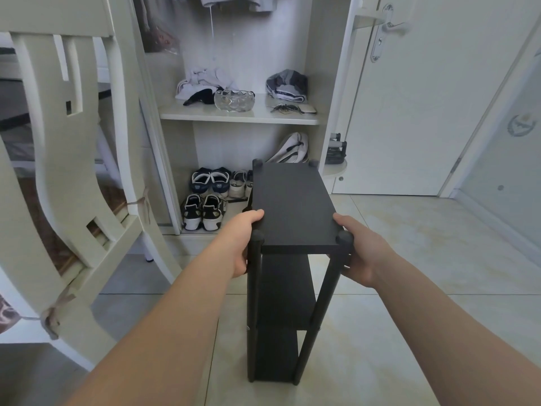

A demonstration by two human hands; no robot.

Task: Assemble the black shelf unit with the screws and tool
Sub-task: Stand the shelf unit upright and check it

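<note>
Between left hand (247,240) and right hand (357,253), upright on the floor (415,268): black shelf unit (287,291), seemingly fully built. Both clasping the top panel's (292,206) near corners. Likely final positioning; next, an even two-handed lift.

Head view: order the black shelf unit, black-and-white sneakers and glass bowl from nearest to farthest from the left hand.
1. black shelf unit: gripped by the left hand.
2. black-and-white sneakers: wardrobe floor.
3. glass bowl: wardrobe shelf above.
</note>
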